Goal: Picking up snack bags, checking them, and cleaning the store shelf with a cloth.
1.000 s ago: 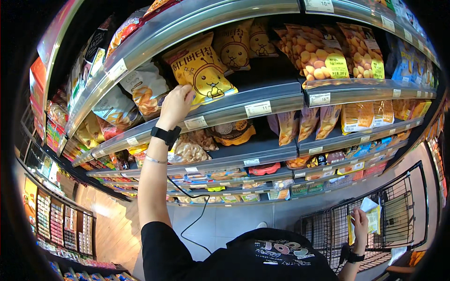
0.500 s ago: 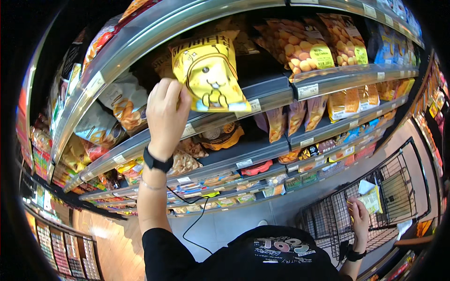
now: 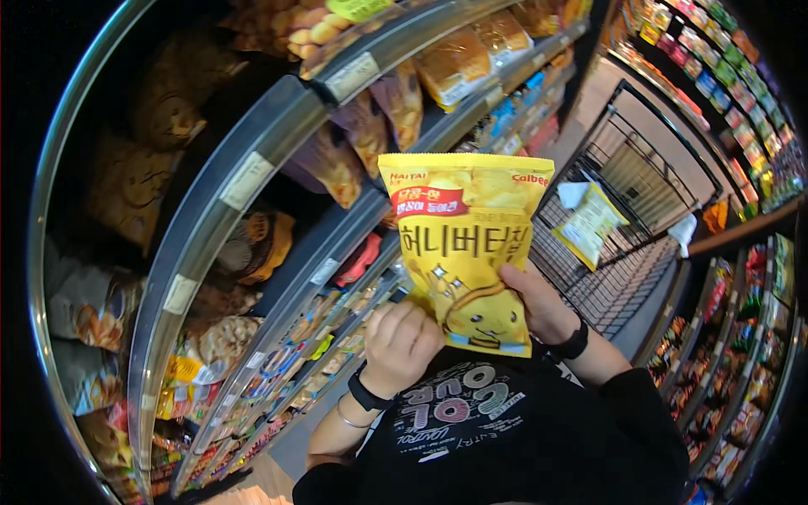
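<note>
A yellow bag of chips (image 3: 475, 252) with a cartoon face on its front is upright before my chest. At its lower left edge, my left hand (image 3: 402, 345) is closed, with the fingers curled and the fingertips hidden. On the other side, my right hand (image 3: 539, 307) grips the bag, thumb on the front and fingers behind it. Dark bands circle both wrists.
Store shelves (image 3: 278, 126) with snack bags and pastries curve along the left. A black wire shopping cart (image 3: 627, 282) stands at right, holding a yellow-green packet (image 3: 592, 225). More shelves (image 3: 732, 337) of small packages line the lower right.
The chip bag has come from the shelf to in front of my chest. My right hand has left the cart and now holds the bag too. The view has turned right.
</note>
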Motion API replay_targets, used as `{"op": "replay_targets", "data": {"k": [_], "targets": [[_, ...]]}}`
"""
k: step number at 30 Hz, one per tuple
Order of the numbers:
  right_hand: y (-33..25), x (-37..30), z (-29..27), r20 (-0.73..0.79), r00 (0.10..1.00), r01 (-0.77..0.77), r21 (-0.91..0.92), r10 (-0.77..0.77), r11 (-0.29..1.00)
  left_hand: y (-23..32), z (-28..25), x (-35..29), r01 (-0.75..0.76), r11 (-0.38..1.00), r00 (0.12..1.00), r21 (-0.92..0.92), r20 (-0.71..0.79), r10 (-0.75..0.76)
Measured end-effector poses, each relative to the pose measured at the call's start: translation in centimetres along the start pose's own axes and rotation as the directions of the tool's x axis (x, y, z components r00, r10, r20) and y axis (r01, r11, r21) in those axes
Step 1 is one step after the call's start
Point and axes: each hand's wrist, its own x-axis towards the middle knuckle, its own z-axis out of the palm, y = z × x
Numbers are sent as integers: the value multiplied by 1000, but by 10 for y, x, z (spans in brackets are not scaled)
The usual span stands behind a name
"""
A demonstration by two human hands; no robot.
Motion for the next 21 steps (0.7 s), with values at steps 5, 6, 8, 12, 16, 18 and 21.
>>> {"op": "replay_targets", "data": {"k": [5, 6, 8, 12, 16, 18, 21], "targets": [[1, 5, -6, -207, 919, 247, -361, -335, 899, -1, 14, 5, 507, 774, 861, -379, 191, -471], [6, 4, -9, -214, 918, 240, -366, -333, 899, 4, 12, 9, 581, 599, 799, -552, 249, -547], [18, 5, -13, 31, 805, 358, -822, -592, 444, 19, 14, 19, 572, 345, 775, -744, 353, -524], [37, 4, 19, 363, 758, 418, -908, -541, -24, 21, 31, 21, 604, 402, 776, -688, 394, -493], [34, -13, 24, 423, 804, 409, -904, -418, -128, 0, 26, 20, 680, 8, 569, -733, 521, -637], [34, -16, 22, 440, 819, 405, -898, -370, -172, -3, 25, 17, 579, -164, 550, -799, 531, -645], [29, -20, 22, 441, 842, 402, -897, -311, -182, -15, 28, 7, 526, -339, 466, -780, 598, -652]]}}
